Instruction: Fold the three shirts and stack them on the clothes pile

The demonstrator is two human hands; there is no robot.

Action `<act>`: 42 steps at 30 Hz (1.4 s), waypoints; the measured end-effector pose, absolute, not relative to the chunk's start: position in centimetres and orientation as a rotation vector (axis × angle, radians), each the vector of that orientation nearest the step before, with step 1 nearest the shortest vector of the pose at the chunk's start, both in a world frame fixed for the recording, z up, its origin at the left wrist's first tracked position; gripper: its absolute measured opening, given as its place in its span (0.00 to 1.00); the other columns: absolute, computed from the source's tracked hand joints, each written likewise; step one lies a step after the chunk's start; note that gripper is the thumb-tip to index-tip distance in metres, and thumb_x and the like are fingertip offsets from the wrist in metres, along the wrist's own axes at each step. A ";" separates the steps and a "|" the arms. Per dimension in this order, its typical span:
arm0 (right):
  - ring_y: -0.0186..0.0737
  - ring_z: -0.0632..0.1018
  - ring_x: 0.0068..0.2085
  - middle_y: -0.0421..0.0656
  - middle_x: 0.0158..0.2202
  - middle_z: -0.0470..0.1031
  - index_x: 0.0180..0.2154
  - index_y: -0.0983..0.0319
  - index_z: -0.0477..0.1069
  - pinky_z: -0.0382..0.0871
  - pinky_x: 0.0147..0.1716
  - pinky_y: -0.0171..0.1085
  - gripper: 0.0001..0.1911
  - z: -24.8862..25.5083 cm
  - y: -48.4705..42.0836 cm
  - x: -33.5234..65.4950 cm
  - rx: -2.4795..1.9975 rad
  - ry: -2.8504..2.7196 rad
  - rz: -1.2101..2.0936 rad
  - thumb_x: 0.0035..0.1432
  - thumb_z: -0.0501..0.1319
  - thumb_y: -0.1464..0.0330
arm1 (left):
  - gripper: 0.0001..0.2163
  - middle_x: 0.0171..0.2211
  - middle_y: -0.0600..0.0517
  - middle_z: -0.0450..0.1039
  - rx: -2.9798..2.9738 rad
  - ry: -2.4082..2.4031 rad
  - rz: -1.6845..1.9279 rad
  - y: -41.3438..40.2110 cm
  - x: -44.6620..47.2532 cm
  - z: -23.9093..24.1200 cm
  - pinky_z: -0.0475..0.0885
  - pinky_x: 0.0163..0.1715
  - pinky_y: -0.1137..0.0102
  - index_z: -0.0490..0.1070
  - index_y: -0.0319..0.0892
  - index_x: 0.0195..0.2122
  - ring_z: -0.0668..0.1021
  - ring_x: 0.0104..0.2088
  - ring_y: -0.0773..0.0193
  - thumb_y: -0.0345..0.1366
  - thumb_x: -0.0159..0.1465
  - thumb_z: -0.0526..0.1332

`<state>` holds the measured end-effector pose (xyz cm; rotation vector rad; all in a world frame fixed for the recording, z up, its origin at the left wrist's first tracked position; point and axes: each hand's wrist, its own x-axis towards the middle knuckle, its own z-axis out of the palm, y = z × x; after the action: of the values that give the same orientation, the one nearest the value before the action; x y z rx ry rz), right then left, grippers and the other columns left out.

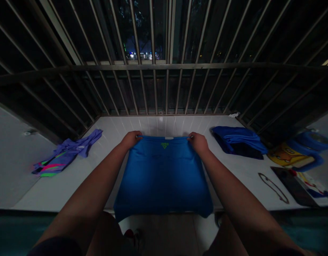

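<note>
Head view: what have the fingers got?

Blue garment point(164, 174). Left hand point(131, 139) and right hand point(199, 143) each pinch one end of its far edge, thumb against fingers. Edge looks near straight between them.

Where's the rest of it?

Spread from the pinches back toward the camera, over the white ledge point(106, 142). Near corners, farthest from the fingers, hang past the ledge's front. Can't tell how much of it touches the surface.

Handling guess?

Light, limp, thin stretchy knit by the look. Smooth sheen, so probably slick; could creep out of a loose pinch. Not fragile. No stiffness of its own, so it needs tension to stay flat.

Grip points?

Right where they are: ends of the far edge, likely the firmest strip. Green logo point(164, 145) and white tag point(169, 138) sit between the two pinches; wouldn't pull by the tag.

Neighbours?

Folded blue cloth point(238, 140) right of the right fingers, purple cloth point(73, 151) left of the left ones. Neither touched.
</note>
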<state>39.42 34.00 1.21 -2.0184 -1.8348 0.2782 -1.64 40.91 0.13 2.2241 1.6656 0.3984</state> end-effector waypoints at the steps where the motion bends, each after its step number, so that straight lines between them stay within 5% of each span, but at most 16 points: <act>1: 0.45 0.82 0.44 0.46 0.43 0.86 0.48 0.60 0.82 0.68 0.44 0.39 0.09 2.0 33.7 39.5 -1.981 -1.820 0.254 0.70 0.66 0.66 | 0.11 0.46 0.44 0.84 2.243 1.686 0.458 40.4 -1.7 0.9 0.74 0.53 0.61 0.82 0.41 0.45 0.82 0.47 0.51 0.38 0.67 0.63; 7: 0.48 0.86 0.44 0.45 0.46 0.87 0.51 0.56 0.81 0.75 0.47 0.42 0.13 0.2 24.4 40.6 -1.726 -1.818 0.170 0.73 0.62 0.61 | 0.12 0.48 0.45 0.81 2.429 1.554 0.891 29.9 -3.9 -0.3 0.78 0.54 0.61 0.82 0.45 0.49 0.83 0.50 0.52 0.42 0.75 0.59; 12: 0.53 0.85 0.48 0.49 0.51 0.85 0.51 0.55 0.83 0.79 0.51 0.48 0.15 -8.5 13.5 40.8 -1.728 -2.158 0.180 0.74 0.58 0.61 | 0.16 0.55 0.44 0.83 2.507 1.556 0.719 19.4 -6.4 -8.3 0.81 0.56 0.52 0.84 0.48 0.52 0.85 0.53 0.48 0.42 0.77 0.56; 17: 0.60 0.80 0.59 0.54 0.62 0.79 0.63 0.55 0.77 0.73 0.63 0.59 0.21 -11.6 9.3 40.3 -1.755 -2.146 -0.117 0.76 0.58 0.56 | 0.19 0.67 0.43 0.78 2.527 1.624 0.725 14.6 -6.9 -12.3 0.78 0.65 0.49 0.79 0.48 0.64 0.81 0.63 0.47 0.39 0.78 0.55; 22: 0.58 0.78 0.61 0.52 0.66 0.75 0.69 0.52 0.73 0.74 0.61 0.55 0.23 -10.5 10.2 39.3 -1.802 -2.193 -0.139 0.77 0.58 0.60 | 0.19 0.69 0.42 0.75 2.557 1.605 0.713 13.6 -5.9 -11.9 0.76 0.66 0.47 0.77 0.47 0.65 0.80 0.64 0.45 0.43 0.78 0.58; 27: 0.57 0.82 0.52 0.52 0.55 0.81 0.63 0.53 0.78 0.76 0.48 0.50 0.19 -9.0 12.6 39.6 -2.043 -2.227 -0.045 0.75 0.60 0.62 | 0.20 0.62 0.39 0.80 2.407 1.846 0.650 15.5 -5.0 -10.0 0.78 0.62 0.47 0.78 0.46 0.64 0.81 0.61 0.41 0.42 0.76 0.59; 33: 0.56 0.83 0.53 0.48 0.50 0.85 0.55 0.53 0.83 0.68 0.62 0.56 0.15 -7.8 13.9 40.6 -1.961 -2.278 -0.055 0.76 0.59 0.65 | 0.12 0.46 0.44 0.85 2.345 1.838 0.356 17.0 -4.2 -6.6 0.79 0.51 0.52 0.84 0.48 0.47 0.84 0.48 0.46 0.38 0.75 0.59; 38: 0.53 0.84 0.50 0.47 0.50 0.86 0.53 0.54 0.83 0.73 0.59 0.53 0.16 -8.3 13.7 42.4 -1.891 -2.195 0.050 0.77 0.57 0.62 | 0.13 0.47 0.46 0.85 2.392 1.792 0.367 15.2 -4.3 -7.1 0.80 0.51 0.52 0.85 0.49 0.48 0.84 0.49 0.46 0.40 0.76 0.58; 42: 0.55 0.82 0.57 0.53 0.59 0.83 0.59 0.60 0.81 0.73 0.62 0.53 0.23 -8.2 15.0 42.9 -1.824 -2.087 -0.007 0.79 0.54 0.57 | 0.18 0.60 0.43 0.82 2.420 1.774 0.663 16.3 -4.3 -7.9 0.77 0.64 0.49 0.82 0.48 0.58 0.82 0.60 0.46 0.46 0.78 0.55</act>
<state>42.86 14.95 -8.15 -1.8242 -2.0867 -0.0068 -4.31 16.25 -7.94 2.4201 1.7738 0.6630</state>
